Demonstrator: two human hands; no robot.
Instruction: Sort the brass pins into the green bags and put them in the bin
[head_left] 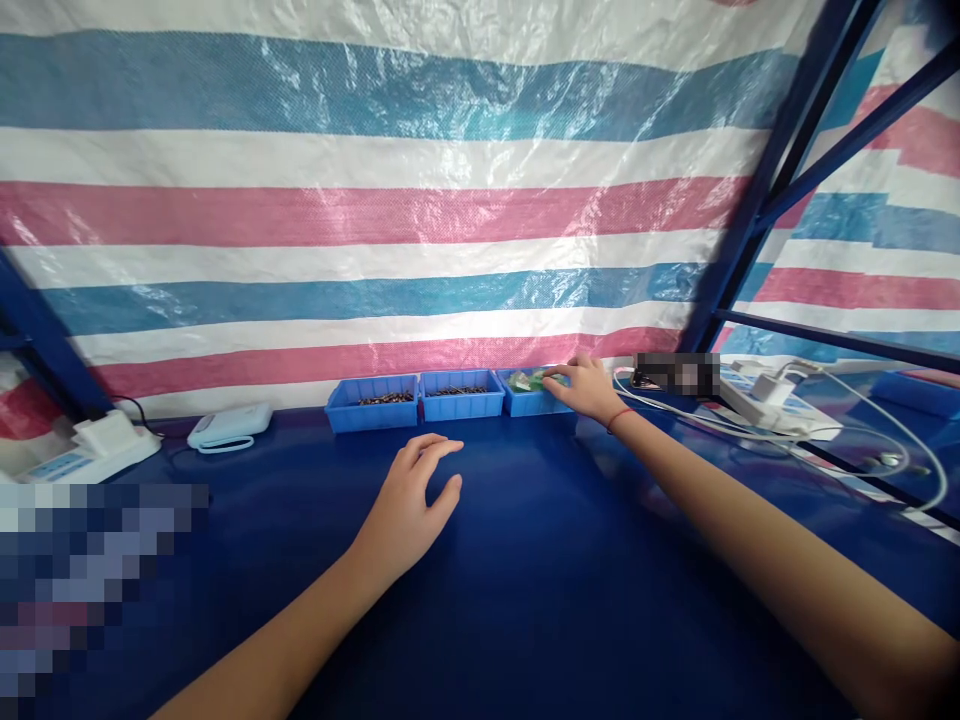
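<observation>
My right hand (586,388) reaches over the right blue bin (534,404), with its fingers spread above the green and clear pieces (525,381) inside. Whether the fingertips touch those pieces I cannot tell. Over the blue tabletop hovers my left hand (420,497), thumb and fingers apart and nothing between them. Beyond it stand the left blue bin (373,415), holding small dark metal parts (388,397), and the middle blue bin (461,406), also with small metal parts (461,391). The three bins form a row at the table's back edge.
A pale blue case with a strap (229,428) lies at the back left, near a white power strip (97,450). On the right are another power strip (795,410) and loose white cables (697,412). Blue frame posts (739,265) and a striped sheet (375,215) bound the back.
</observation>
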